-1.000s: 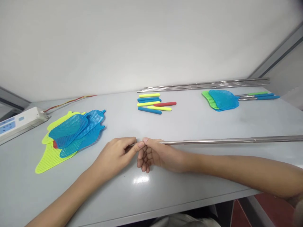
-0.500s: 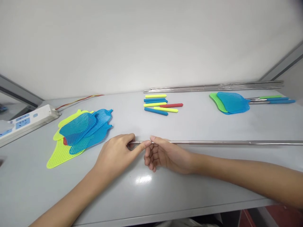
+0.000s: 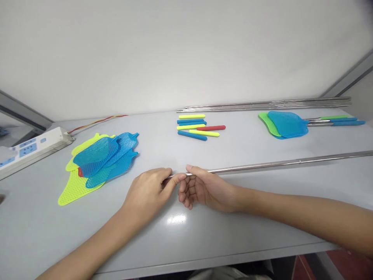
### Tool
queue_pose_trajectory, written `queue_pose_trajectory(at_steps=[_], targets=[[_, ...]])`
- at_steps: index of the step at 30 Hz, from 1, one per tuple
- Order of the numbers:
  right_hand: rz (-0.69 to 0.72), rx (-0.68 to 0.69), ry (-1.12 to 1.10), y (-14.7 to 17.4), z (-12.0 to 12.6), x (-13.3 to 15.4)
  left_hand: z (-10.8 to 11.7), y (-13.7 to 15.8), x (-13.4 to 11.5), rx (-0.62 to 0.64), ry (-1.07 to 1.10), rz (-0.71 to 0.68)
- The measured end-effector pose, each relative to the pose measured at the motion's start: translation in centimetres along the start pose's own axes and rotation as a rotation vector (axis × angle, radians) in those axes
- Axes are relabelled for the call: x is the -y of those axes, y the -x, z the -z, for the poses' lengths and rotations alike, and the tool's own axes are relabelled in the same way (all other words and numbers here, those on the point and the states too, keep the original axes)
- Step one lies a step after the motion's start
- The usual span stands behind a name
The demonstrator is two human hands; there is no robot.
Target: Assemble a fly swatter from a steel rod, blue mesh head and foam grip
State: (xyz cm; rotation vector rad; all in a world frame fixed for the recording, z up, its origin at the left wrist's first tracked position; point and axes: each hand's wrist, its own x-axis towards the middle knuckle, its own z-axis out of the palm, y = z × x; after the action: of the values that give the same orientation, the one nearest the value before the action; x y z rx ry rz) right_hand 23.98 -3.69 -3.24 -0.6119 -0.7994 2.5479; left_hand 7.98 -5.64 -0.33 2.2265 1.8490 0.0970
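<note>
A long thin telescopic metal rod [image 3: 262, 166] runs from between my hands out past the right edge of the view, rising slightly to the right. My left hand [image 3: 148, 187] is closed on its left end, thumb stretched along it; the fingers hide the tip. My right hand [image 3: 205, 189] pinches the rod close to the left thumb, its other fingers curled loosely below. Left of my hands lies a pile of perforated plastic fly swatter heads [image 3: 96, 157], in blue and yellow-green with a bit of red. Beyond my hands are several coloured handle grips [image 3: 190, 127], yellow, blue and red.
More metal rods [image 3: 262, 105] lie along the wall. Fly swatters with rods and grips [image 3: 288, 124] lie at the right. A white power strip [image 3: 35, 149] with a red and yellow cable [image 3: 97, 122] sits at the left. The grey table's front edge [image 3: 204, 263] is near me.
The rod's right end has swung upward and away from me, so it now slants. My left hand has shifted slightly right, nearer my right hand, which stays almost in place.
</note>
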Motion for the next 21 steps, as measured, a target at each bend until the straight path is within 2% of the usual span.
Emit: queue_pose_trajectory(at_steps=[5, 13, 21], targets=[[0.002, -0.022, 0.022, 0.14, -0.18, -0.14, -0.15, 0.24, -0.16, 0.058, 0.083, -0.007], [0.059, 0.124, 0.097, 0.64, 0.25, -0.08, -0.12, 0.33, 0.01, 0.073, 0.240, -0.069], [0.055, 0.158, 0.125, 0.61, 0.25, -0.07, -0.21, 0.50, 0.14, 0.015, 0.315, -0.057]])
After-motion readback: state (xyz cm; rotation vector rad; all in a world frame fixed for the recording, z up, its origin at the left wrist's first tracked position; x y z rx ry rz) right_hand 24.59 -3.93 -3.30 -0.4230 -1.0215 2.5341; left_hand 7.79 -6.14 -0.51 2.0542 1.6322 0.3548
